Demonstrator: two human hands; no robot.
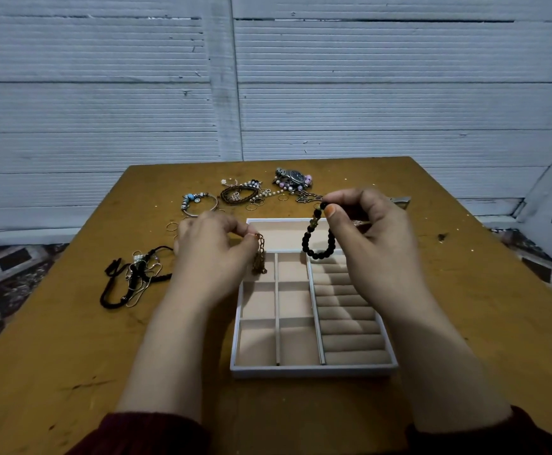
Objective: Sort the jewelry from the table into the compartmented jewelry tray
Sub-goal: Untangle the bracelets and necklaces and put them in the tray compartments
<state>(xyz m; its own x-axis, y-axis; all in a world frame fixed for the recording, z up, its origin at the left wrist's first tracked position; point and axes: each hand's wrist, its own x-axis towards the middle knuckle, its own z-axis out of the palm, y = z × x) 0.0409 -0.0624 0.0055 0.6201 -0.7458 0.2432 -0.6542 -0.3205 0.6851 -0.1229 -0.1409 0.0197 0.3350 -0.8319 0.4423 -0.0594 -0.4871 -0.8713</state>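
A white jewelry tray [314, 369] with beige square compartments and a column of ring rolls lies in the middle of the table. My left hand [213, 247] pinches a gold chain [259, 261] that dangles over the tray's upper left compartment. My right hand [373, 231] holds a black beaded bracelet [317, 241] by thumb and finger, hanging above the tray's far end. Every compartment I can see holds nothing. More jewelry lies beyond the tray: a charm bangle [199, 203], a brown bracelet pile [240, 193], loose rings [253, 205], a wristwatch [292, 176] with pearl beads.
Black cords tangled with thin chains [135, 277] lie left of the tray. A small metal object [401, 201] sits behind my right hand. The brown wooden table [71, 339] is scuffed; a white ribbed wall stands behind it, patterned floor at both sides.
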